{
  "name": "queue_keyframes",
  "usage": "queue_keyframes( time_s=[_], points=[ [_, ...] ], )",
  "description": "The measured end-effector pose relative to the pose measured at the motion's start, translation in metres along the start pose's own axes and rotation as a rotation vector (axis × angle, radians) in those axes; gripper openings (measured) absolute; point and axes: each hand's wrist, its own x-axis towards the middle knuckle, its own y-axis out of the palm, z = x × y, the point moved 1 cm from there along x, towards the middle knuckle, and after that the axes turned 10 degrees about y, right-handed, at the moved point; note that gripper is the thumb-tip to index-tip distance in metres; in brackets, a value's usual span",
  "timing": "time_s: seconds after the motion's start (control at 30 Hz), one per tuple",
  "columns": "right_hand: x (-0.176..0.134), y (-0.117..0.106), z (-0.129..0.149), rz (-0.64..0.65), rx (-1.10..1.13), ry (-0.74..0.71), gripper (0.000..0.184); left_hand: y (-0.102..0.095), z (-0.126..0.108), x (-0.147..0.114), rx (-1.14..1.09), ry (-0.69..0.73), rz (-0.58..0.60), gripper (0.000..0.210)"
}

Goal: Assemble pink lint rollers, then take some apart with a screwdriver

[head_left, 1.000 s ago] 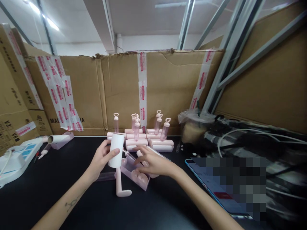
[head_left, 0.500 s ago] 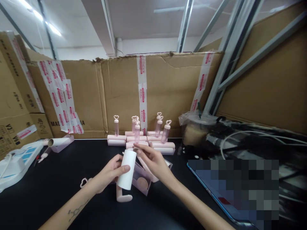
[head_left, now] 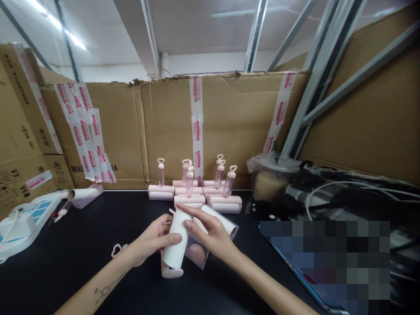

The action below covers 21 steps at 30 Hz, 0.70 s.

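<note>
A white paper roll [head_left: 177, 244] stands tilted in front of me, with my left hand [head_left: 156, 238] closed around its left side, thumb across the front. Against its lower end sits a pink lint-roller holder [head_left: 171, 272], partly hidden behind the roll. My right hand [head_left: 213, 232] grips the upper end, index finger over the top and thumb on the side. Behind that hand lies a clear pinkish case [head_left: 197, 256] with another white roll [head_left: 218, 220] in it. A pink heart-shaped handle [head_left: 116, 250] rests on the table beside my left wrist.
Several pink lint rollers [head_left: 161, 190] with upright heart-topped handles stand at the back. A case with a white roll [head_left: 83, 194] and a power strip [head_left: 31, 223] are at left. At right are a drink cup [head_left: 267, 181], cables and a blue-edged tablet [head_left: 288, 267].
The white roll has tilted slightly and moved down toward the pink holder's foot. My right hand has come from beside the top onto the roll, uncovering the roll in the case.
</note>
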Motion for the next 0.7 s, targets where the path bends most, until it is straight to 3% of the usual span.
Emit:
queue_keyframes(
  time_s=[0.2,0.27,0.37,0.43,0.57,0.63,0.7],
  points=[
    [-0.001,0.003,-0.001,0.039,0.074,-0.019,0.036,0.005,-0.001,-0.002,0.018,0.051,-0.038,0.039],
    [0.004,0.002,-0.002,0.086,0.235,0.007,0.043,0.006,-0.003,-0.005,-0.034,0.041,-0.023,0.052],
    [0.014,-0.010,-0.002,0.019,0.327,0.064,0.037,0.006,-0.008,-0.009,-0.125,0.024,-0.021,0.077],
    [0.018,-0.020,-0.004,0.047,0.084,0.055,0.028,0.005,-0.012,-0.009,-0.140,0.033,-0.057,0.077],
    [0.017,-0.027,-0.012,0.437,-0.565,0.000,0.017,0.000,-0.016,-0.006,-0.154,0.109,-0.191,0.061],
    [0.014,-0.025,-0.015,0.534,-0.694,0.022,0.017,-0.002,-0.015,-0.003,-0.220,0.140,-0.265,0.054],
    [0.012,-0.023,-0.013,0.546,-0.689,0.022,0.012,-0.005,-0.012,0.000,-0.281,0.166,-0.357,0.045]
  ],
)
